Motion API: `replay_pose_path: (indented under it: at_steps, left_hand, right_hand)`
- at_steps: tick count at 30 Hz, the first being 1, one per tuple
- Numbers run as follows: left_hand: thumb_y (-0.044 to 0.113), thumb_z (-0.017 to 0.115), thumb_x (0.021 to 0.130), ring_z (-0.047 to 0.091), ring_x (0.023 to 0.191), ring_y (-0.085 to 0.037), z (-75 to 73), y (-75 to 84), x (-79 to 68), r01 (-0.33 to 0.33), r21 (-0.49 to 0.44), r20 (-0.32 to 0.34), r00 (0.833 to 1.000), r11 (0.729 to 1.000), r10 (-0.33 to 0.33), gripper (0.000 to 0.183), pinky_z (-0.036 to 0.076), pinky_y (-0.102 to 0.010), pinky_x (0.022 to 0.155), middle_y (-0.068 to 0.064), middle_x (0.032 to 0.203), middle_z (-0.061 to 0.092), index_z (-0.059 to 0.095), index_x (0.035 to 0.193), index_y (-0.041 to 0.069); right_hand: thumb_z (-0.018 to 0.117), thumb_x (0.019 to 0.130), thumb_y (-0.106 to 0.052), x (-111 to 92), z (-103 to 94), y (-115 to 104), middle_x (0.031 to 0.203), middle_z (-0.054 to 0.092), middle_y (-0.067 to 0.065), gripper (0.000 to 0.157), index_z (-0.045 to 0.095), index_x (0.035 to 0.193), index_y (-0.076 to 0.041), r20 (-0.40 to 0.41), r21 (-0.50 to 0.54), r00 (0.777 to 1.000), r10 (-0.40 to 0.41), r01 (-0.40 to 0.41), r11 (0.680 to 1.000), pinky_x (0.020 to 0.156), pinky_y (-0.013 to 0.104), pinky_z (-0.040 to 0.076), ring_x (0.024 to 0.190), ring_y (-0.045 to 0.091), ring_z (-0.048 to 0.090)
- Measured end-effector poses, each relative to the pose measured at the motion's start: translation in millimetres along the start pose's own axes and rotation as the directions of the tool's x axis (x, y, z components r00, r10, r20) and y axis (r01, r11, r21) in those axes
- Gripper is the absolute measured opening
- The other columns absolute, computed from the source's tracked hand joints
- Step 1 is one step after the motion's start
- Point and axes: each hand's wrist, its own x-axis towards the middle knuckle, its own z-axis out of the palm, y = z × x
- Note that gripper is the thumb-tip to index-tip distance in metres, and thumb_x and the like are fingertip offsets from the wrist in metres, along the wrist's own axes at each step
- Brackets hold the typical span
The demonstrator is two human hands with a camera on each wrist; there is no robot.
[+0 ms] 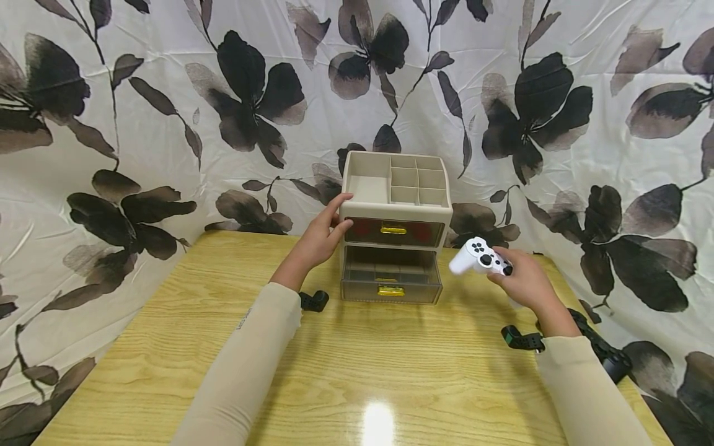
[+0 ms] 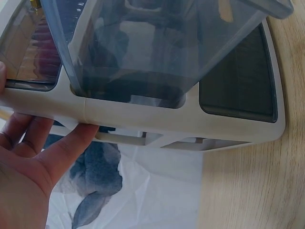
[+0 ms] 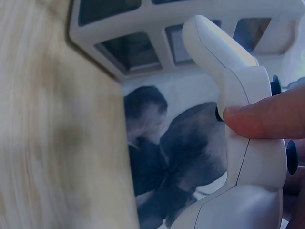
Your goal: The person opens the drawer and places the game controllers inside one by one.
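A cream desk organizer (image 1: pixel 359 212) with an open compartment tray on top stands at the back of the wooden table. Its upper drawer (image 1: pixel 415 233) is closed, with dark red shapes behind the clear front. A smoky clear drawer (image 1: pixel 413 292) with a gold handle is pulled out beneath; in the left wrist view, a closed dark drawer (image 2: pixel 240 78) lies beyond it. My left hand (image 1: pixel 319 238) grips the organizer's left side, thumb at the front and fingers along the side wall. My right hand (image 1: pixel 524 279) pinches a white game controller (image 1: pixel 475 255) above the table, right of the organizer.
Behind the table hangs a white cloth (image 1: pixel 446 111) with dark flowers. A black object (image 1: pixel 605 353) lies by the table's right edge, partly behind the right forearm. The wooden tabletop (image 1: pixel 346 371) stretches between both arms.
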Motion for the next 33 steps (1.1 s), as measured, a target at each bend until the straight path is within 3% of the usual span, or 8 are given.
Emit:
replay_pose_path:
  at_steps: [14, 19, 33]
  left_hand:
    - [0.032, 0.049, 0.101, 0.056, 0.094, -0.026, 2.4, -2.0, -0.5, -0.003, -0.009, -0.014, 1.0, 1.0, 0.003, 0.053, 0.046, -0.043, 0.083, -0.013, 0.107, 0.057, 0.027, 0.149, 0.035]
    - [0.03, 0.05, 0.102, 0.056, 0.095, -0.027, 3.1, -2.6, -0.3, -0.017, -0.002, -0.026, 1.0, 1.0, 0.017, 0.052, 0.048, -0.043, 0.082, -0.014, 0.116, 0.051, 0.029, 0.149, 0.032]
    - [0.03, 0.049, 0.102, 0.055, 0.098, -0.028, 3.8, -2.9, 0.6, -0.025, 0.005, -0.023, 0.999, 1.0, 0.025, 0.052, 0.047, -0.046, 0.088, -0.014, 0.116, 0.051, 0.027, 0.149, 0.031]
  right_hand:
    - [0.069, 0.087, -0.019, -8.1, -11.2, -23.5, 0.133, 0.052, 0.028, 0.059, 0.048, 0.14, -0.002, -0.087, 0.045, 0.996, -0.023, 0.027, 0.999, 0.082, 0.051, 0.038, 0.111, 0.041, 0.05]
    - [0.071, 0.086, -0.018, -8.5, -15.0, -32.9, 0.131, 0.054, 0.026, 0.058, 0.05, 0.138, -0.002, -0.124, 0.042, 0.99, -0.061, 0.067, 0.997, 0.08, 0.049, 0.037, 0.11, 0.04, 0.05]
    - [0.074, 0.081, -0.015, -7.8, -19.4, -61.7, 0.125, 0.059, 0.021, 0.055, 0.056, 0.133, -0.006, -0.208, 0.027, 0.97, -0.129, 0.137, 0.99, 0.077, 0.043, 0.036, 0.106, 0.035, 0.052]
